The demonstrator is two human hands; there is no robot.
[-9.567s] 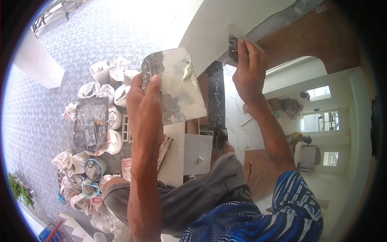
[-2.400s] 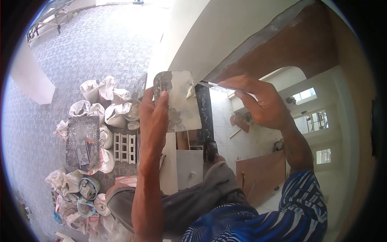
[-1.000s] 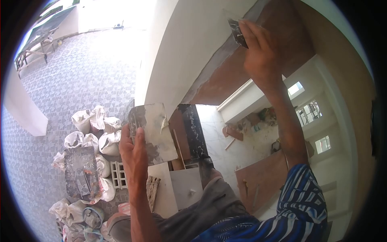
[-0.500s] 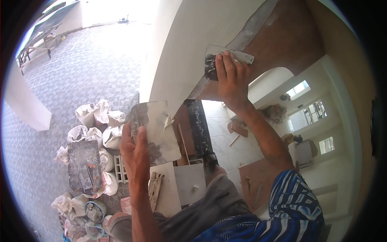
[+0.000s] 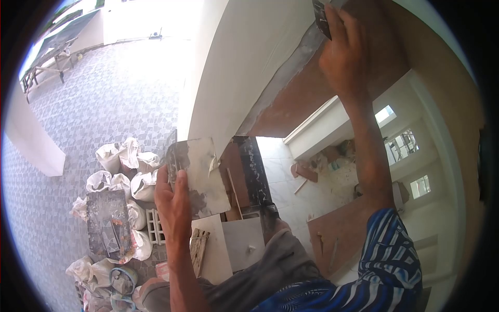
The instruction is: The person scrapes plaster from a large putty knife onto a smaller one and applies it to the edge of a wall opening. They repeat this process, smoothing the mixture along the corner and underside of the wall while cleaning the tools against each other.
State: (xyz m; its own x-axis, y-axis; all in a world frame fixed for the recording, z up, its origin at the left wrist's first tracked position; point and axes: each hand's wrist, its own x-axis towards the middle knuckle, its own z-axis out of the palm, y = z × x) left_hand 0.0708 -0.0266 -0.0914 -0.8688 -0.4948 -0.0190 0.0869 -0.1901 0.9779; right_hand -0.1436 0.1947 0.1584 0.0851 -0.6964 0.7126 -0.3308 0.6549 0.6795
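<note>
My left hand (image 5: 174,200) grips a flat rectangular plate (image 5: 210,182) by its left edge, thumb on top. Pale putty and grey smears cover the plate, with a small lump near its right edge. High up, my right hand (image 5: 345,57) is closed around a putty scraper (image 5: 322,20), whose dark blade shows partly at the top of the view. The blade lies against a band of wet grey putty (image 5: 291,67) between the white wall (image 5: 249,57) and a brown surface (image 5: 306,86). My fingers and the frame's top edge hide part of the scraper.
Below left, white sacks (image 5: 143,184) surround a stained board (image 5: 108,218) on the patterned tile floor (image 5: 114,83). A bucket (image 5: 123,281) stands lower down. Near my foot are a hollow block (image 5: 154,226), a piece of old wood (image 5: 199,249) and a tile (image 5: 244,239).
My right hand has moved up and to the right along the wall edge with the scraper, and the grey putty band now shows below it. The left hand and plate stay nearly in place.
</note>
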